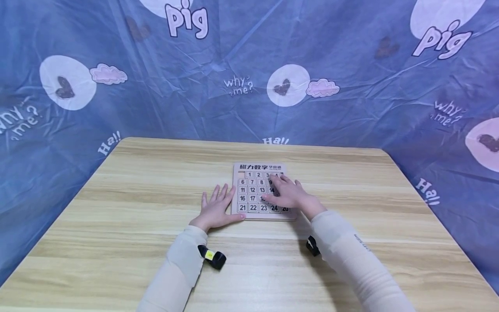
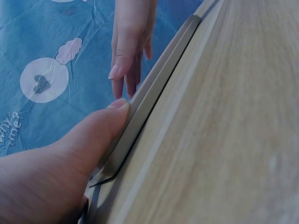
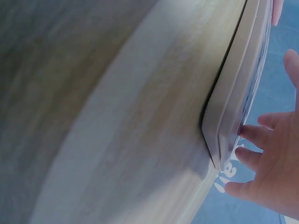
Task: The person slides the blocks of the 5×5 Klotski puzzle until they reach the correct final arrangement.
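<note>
A wooden number sliding puzzle [image 1: 265,215] lies flat on the table, its tiles in rows under a title in Chinese characters. Bare wood shows in the cell left of the 1 tile [image 1: 250,174]. My left hand [image 1: 216,210] is spread along the puzzle's left side, the thumb on its lower left corner. In the left wrist view that thumb [image 2: 114,109] presses the frame's edge. My right hand [image 1: 288,194] reaches over the right columns with fingers extended, fingertips at the 4 tile, covering several tiles. In the right wrist view its fingers [image 3: 254,135] are spread, one at the puzzle's face.
The light wooden table [image 1: 136,216] stretches out on all sides of the puzzle. A blue printed cloth [image 1: 210,108] hangs behind it and at the sides. Black wrist cameras [image 1: 213,258] are strapped over both pale sleeves.
</note>
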Motion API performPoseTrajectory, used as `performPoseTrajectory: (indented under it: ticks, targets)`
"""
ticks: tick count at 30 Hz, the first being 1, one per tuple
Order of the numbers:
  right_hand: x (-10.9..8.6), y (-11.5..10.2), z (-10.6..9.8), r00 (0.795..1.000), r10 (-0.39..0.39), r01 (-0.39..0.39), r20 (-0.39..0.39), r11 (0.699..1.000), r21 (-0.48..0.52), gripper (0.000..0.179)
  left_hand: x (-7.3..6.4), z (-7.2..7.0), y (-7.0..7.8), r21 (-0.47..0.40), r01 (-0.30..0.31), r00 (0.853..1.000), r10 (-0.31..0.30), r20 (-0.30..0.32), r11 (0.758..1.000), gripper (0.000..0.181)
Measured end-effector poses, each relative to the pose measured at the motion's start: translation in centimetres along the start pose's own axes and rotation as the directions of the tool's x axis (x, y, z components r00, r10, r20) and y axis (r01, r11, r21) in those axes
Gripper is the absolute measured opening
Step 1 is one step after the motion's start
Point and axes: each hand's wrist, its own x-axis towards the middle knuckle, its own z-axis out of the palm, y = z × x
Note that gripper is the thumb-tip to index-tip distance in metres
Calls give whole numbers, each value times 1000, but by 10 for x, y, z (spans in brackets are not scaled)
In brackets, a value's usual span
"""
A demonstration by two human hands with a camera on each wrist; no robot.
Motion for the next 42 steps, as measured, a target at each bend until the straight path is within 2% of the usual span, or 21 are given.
performPoseTrajectory:
  ticks: [27, 33, 38, 42]
  targets:
    - [6, -9, 2, 999, -39, 39, 8, 999, -1, 81, 1, 1, 2, -10, -2, 1000, 2, -3, 1000, 95]
    - [6, -9, 2, 999, -46, 46, 12, 998, 31, 81, 0, 0, 1, -7, 4, 1000, -4, -4, 1000, 95]
    - [-4, -7, 0, 997, -71, 71, -1, 996, 46, 79, 0, 0, 1, -12, 5, 1000, -5, 4, 1000, 95]
    - [-22, -2, -1, 991, -132, 133, -34, 991, 19, 77, 0, 1, 1, -10, 7, 1000, -7, 2, 1000, 96]
